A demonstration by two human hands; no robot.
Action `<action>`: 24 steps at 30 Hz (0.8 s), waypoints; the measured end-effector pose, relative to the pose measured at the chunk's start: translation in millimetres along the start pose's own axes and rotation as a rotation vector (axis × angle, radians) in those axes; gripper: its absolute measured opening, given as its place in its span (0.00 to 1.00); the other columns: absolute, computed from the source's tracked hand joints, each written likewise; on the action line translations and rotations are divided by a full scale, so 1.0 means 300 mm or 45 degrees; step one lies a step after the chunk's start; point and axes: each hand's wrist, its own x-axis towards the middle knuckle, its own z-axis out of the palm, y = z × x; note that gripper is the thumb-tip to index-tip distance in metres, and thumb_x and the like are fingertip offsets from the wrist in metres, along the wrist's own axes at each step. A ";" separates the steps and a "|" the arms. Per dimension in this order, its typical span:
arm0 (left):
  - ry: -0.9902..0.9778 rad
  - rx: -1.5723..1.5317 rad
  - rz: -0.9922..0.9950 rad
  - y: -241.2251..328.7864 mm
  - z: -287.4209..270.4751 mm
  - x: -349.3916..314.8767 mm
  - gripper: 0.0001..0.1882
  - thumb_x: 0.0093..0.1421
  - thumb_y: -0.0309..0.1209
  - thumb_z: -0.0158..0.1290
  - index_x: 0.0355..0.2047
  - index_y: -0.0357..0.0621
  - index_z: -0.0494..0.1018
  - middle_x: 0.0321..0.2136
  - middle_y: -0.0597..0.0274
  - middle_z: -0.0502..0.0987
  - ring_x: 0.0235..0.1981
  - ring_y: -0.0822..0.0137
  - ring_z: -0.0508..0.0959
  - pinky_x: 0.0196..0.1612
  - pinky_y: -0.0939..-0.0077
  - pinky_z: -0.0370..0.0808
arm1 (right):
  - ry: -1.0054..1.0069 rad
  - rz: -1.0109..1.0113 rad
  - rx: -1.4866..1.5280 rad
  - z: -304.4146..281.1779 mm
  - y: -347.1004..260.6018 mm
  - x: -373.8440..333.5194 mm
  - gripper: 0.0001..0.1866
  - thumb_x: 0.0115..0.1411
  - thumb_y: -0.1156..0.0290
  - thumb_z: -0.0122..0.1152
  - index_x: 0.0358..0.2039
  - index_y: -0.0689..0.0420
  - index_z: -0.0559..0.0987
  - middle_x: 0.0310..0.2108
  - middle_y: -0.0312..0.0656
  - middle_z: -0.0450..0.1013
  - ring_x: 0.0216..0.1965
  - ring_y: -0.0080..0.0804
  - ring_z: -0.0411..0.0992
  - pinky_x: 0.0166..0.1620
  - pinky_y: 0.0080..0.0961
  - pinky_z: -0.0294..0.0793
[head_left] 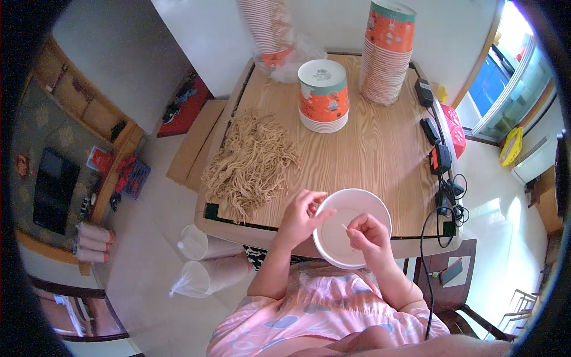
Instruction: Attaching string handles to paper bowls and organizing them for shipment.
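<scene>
Paper bucket (pixel 359 201), white inside, one: located at the near edge of the table (pixel 380 157), in front of the person, mouth tipped up toward the view. Left hand (pixel 301 216): half open, fingers curled, thumb across the rim; firmness of hold cannot be told. Right hand (pixel 370 239): over the bucket's mouth, thumb and forefinger pinched on a small pale piece (pixel 344 226), perhaps a cord end — too small to identify. Tan cords (pixel 250 160), one loose heap, table's left side. Short stack of orange-and-green paper buckets (pixel 324 107), upside down, beyond the heap and to its right; taller stack (pixel 386 68) at the far right. Step in hand, as judged: fine fingertip work at the bucket's mouth. Next move seems to call for a steady rim and an unbroken pinch.
</scene>
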 end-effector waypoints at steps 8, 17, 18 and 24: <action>-0.091 0.182 -0.022 0.106 0.018 -0.056 0.10 0.50 0.24 0.54 0.35 0.40 0.75 0.27 0.59 0.72 0.23 0.65 0.75 0.26 0.73 0.71 | 0.051 0.087 0.291 -0.001 0.077 -0.004 0.03 0.59 0.73 0.53 0.32 0.57 0.70 0.31 0.29 0.66 0.35 0.16 0.63 0.41 0.14 0.61; -0.120 0.191 0.110 0.128 0.030 -0.085 0.13 0.49 0.21 0.52 0.37 0.41 0.75 0.28 0.59 0.71 0.21 0.66 0.74 0.26 0.74 0.72 | 0.187 0.213 0.437 0.000 0.113 -0.022 0.06 0.59 0.71 0.53 0.35 0.57 0.71 0.33 0.31 0.67 0.38 0.17 0.64 0.43 0.15 0.62; -0.125 0.193 0.111 0.131 0.032 -0.085 0.13 0.49 0.21 0.52 0.37 0.41 0.75 0.28 0.59 0.71 0.21 0.66 0.74 0.26 0.74 0.72 | 0.190 0.211 0.442 -0.001 0.111 -0.021 0.06 0.59 0.71 0.53 0.35 0.57 0.71 0.33 0.31 0.67 0.38 0.17 0.64 0.43 0.15 0.62; -0.150 0.163 0.133 0.134 0.036 -0.085 0.13 0.49 0.21 0.52 0.38 0.40 0.74 0.28 0.59 0.71 0.21 0.67 0.74 0.25 0.75 0.72 | 0.194 0.233 0.400 -0.006 0.119 -0.015 0.05 0.59 0.71 0.54 0.34 0.58 0.72 0.32 0.32 0.68 0.37 0.19 0.65 0.42 0.17 0.64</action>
